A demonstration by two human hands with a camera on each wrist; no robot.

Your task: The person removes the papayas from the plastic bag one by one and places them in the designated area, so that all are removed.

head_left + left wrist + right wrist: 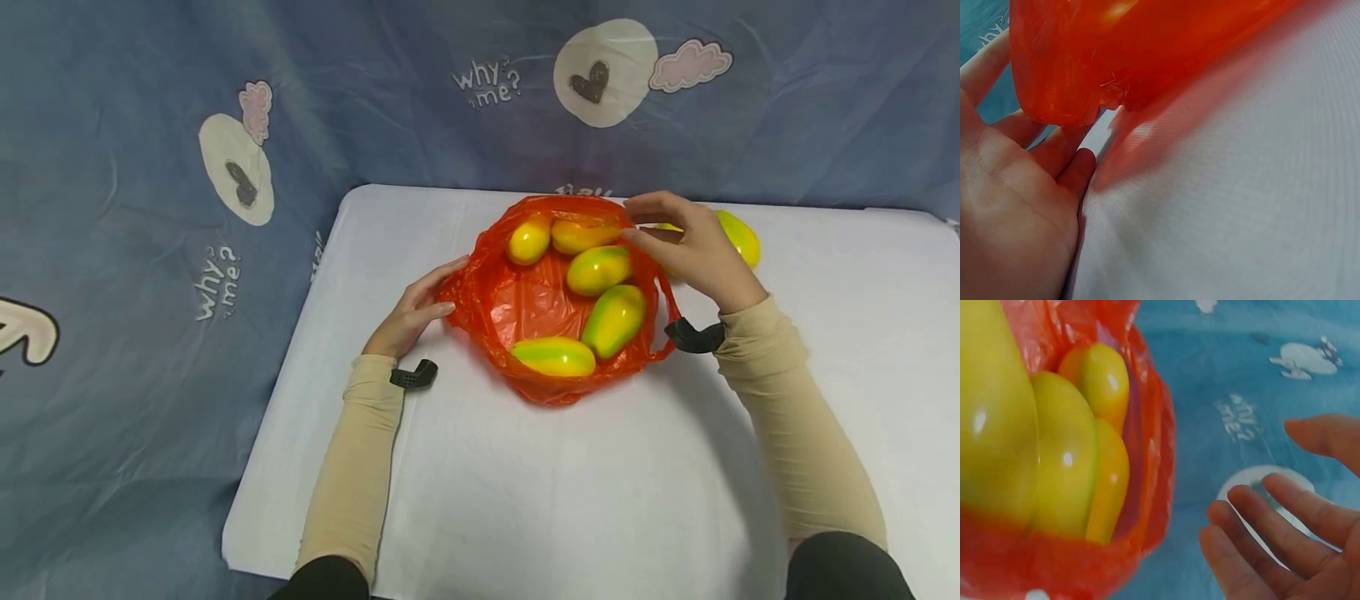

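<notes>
A red plastic bag (517, 312) lies wide-mouthed on the white table, with several shiny yellow-green mangoes (615, 321) inside. My left hand (412, 312) rests against the bag's left side, its fingers stretched along the outside. In the left wrist view that hand's fingers (1079, 169) lie behind and under the red plastic. My right hand (701, 250) hovers at the bag's upper right rim with fingers loosely bent. The right wrist view has the right hand (1297, 531) apart from the bag, holding nothing. Another mango (738, 237) sits beyond it, partly covered by the hand.
The white table (540, 500) stretches toward me and to the right. Behind it and on the left hangs a blue printed curtain (405, 100). A bag handle loop (667, 304) hangs near the black wrist device (693, 336) on my right arm.
</notes>
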